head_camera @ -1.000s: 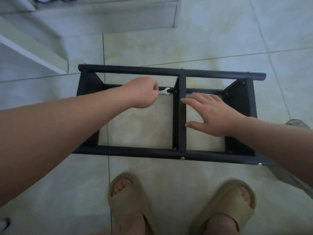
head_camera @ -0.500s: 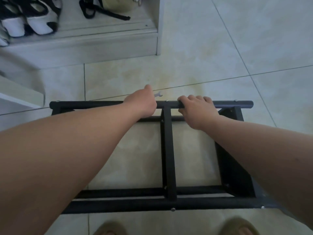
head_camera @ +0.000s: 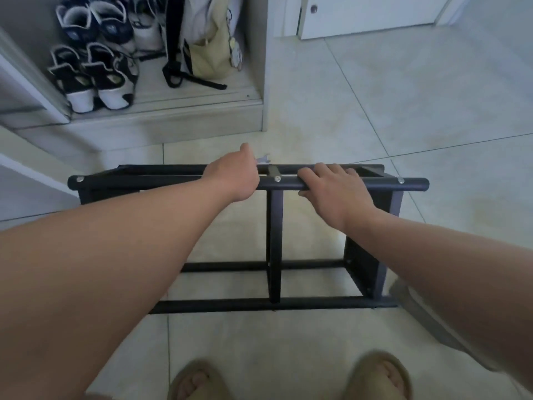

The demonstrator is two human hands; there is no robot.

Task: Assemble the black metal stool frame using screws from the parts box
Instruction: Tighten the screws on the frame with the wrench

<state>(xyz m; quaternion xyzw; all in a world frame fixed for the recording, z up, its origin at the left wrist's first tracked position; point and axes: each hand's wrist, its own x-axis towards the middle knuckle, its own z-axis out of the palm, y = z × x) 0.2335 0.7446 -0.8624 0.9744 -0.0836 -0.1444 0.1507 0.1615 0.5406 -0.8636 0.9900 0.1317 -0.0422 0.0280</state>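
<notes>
Stool frame [head_camera: 275, 241] on pale tiled floor [head_camera: 375, 111] near shoes [head_camera: 95, 76]; left hand [head_camera: 235, 177] grips wrench [head_camera: 263, 159], right hand [head_camera: 334, 189] grips rail [head_camera: 415, 186].

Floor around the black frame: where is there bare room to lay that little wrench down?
Widest bare floor lies right of the frame, up to the white door. A narrower bare strip runs between the frame and the shelf step. Crowded: the shelf, full of shoes and a bag, and near the sandals.
</notes>
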